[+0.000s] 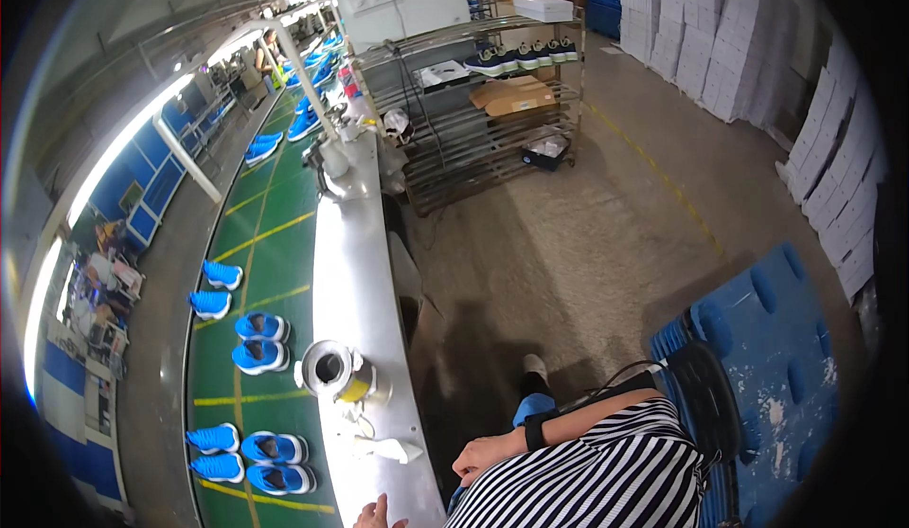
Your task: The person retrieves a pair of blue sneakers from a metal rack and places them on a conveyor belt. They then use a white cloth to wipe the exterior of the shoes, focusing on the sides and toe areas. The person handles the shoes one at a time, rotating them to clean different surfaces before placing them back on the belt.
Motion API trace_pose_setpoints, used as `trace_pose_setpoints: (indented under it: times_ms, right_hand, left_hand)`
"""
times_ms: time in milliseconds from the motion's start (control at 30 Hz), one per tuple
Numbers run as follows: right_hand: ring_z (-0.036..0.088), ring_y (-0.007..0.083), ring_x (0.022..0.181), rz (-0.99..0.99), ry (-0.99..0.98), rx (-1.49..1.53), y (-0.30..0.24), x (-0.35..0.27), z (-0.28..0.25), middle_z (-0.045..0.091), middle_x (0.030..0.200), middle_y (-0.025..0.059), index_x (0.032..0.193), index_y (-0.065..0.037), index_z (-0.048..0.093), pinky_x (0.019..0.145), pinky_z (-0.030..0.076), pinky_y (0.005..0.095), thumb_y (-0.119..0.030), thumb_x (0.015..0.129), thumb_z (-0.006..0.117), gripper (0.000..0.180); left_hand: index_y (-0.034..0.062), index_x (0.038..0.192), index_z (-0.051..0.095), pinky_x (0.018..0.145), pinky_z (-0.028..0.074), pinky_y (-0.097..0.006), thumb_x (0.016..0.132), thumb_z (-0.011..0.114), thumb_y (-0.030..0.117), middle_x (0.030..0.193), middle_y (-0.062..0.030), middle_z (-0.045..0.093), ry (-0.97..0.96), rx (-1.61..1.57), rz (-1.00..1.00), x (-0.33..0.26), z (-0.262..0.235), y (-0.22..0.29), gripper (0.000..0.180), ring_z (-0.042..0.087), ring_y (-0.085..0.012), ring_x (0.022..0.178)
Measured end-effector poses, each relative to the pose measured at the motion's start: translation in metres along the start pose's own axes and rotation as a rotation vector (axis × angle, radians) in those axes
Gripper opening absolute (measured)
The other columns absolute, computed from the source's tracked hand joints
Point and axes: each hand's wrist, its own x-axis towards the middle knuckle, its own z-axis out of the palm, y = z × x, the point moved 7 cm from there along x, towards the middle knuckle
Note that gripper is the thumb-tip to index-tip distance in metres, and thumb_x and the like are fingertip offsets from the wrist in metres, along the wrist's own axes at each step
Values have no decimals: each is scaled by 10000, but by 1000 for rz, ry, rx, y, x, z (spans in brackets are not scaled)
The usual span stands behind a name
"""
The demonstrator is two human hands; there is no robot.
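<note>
My left hand (380,513) shows only in part at the lower edge, over the near end of the metal ledge (365,282). Its fingers are apart and I see nothing in them. My right hand (487,457), with a black band (535,431) on the wrist, rests by my striped shirt, its fingers curled in and no object visible. Closest on the ledge are a white crumpled piece (390,449) and a round metal pot (331,369) with a yellow band. Beyond the ledge, blue shoes (275,447) with white soles stand in pairs on the green belt (270,282).
A blue plastic pallet (767,339) stands at my right, with a black chair back (705,400) before it. Ahead, a metal rack (454,130) bears dark shoes (521,57) and cardboard. White box stacks (705,40) line the far right. A person (268,54) is far along the belt.
</note>
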Motion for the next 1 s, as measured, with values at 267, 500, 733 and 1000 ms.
trace_pose_setpoints:
  times_ms: [267,500,733,1000]
  right_hand:
    - [620,319,727,-175,240,-7,67,-65,-156,620,722,135,793,-34,587,655,470,427,-162,829,553,137]
    - [605,323,672,-251,444,71,92,-163,-279,614,684,150,685,-11,580,616,453,429,-180,756,575,184]
    - [575,306,635,-140,753,271,153,-264,-318,570,650,145,697,-16,563,597,430,408,-208,782,603,214]
    - [562,359,617,155,957,344,178,-342,-328,567,677,206,760,5,613,598,435,420,-337,929,580,382]
  left_hand:
    - [53,1434,372,964,437,-501,856,687,354,1256,-318,531,-38,117,16,130,-36,159,724,525,-479,1139]
    - [75,1399,423,910,468,-460,836,680,195,1222,-248,561,-33,130,399,246,-92,377,630,548,-437,1093]
    - [49,1367,449,870,499,-411,800,707,173,1198,-245,564,-267,354,597,324,-83,479,635,586,-401,1060]
    - [57,1190,574,778,533,-401,872,643,286,1002,-183,651,-329,21,609,431,-38,452,398,653,-340,931]
